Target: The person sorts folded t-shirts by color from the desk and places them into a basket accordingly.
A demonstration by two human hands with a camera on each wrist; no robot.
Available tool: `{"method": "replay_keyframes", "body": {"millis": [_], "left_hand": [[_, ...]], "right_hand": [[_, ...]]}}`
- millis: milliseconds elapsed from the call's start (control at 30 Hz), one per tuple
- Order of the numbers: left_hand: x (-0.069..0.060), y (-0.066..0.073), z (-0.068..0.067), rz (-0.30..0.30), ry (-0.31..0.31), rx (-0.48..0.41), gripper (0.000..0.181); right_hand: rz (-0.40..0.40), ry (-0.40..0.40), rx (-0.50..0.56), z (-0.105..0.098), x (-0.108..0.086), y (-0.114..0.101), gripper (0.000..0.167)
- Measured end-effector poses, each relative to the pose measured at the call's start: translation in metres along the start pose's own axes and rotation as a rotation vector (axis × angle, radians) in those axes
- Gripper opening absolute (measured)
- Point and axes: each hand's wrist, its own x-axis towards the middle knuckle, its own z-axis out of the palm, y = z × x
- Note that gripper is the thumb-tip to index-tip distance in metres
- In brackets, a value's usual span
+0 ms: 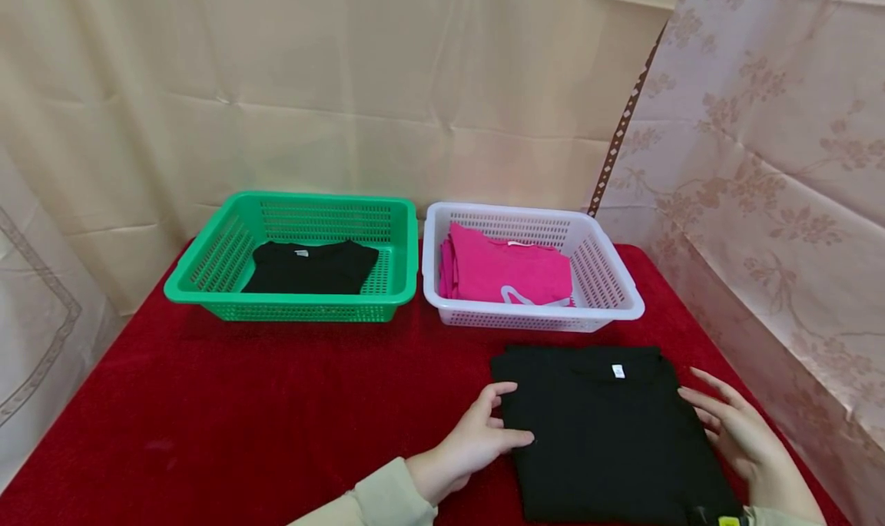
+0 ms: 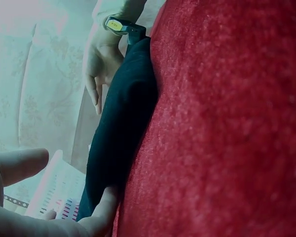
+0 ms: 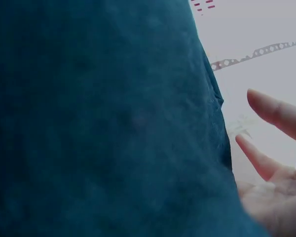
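A folded black T-shirt (image 1: 608, 441) with a small white label at its neck lies on the red cloth, in front of the white basket. Along the shirt's left side is my left hand (image 1: 473, 438), fingers spread. In the left wrist view one fingertip (image 2: 107, 205) touches the shirt's edge near the cloth, while another digit stands apart from the fabric. My right hand (image 1: 743, 434) is beside the right edge, its fingers loosely extended. The right wrist view shows those fingers (image 3: 276, 116) apart from the dark fabric, gripping nothing.
A green basket (image 1: 290, 299) at the back left holds a folded black garment (image 1: 311, 269). Right of it, a white basket (image 1: 525, 316) holds folded pink clothing (image 1: 512, 269). Curtains (image 1: 346, 88) hang behind and on both sides of the red-covered table (image 1: 242, 411).
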Motion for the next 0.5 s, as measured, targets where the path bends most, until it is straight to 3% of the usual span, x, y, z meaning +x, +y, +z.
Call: {"method": "replay_keyframes", "body": {"millis": [233,500], "left_hand": [[0.000,0.000,0.000,-0.025,-0.050,-0.010,0.065],[0.006,-0.001,-0.005,-0.050,-0.089,-0.068,0.058]], "right_hand": [[0.051,-0.043,-0.094,-0.006,0.005,0.007,0.037],[-0.016,-0.222,0.040,-0.015,0.003,0.012,0.032]]}}
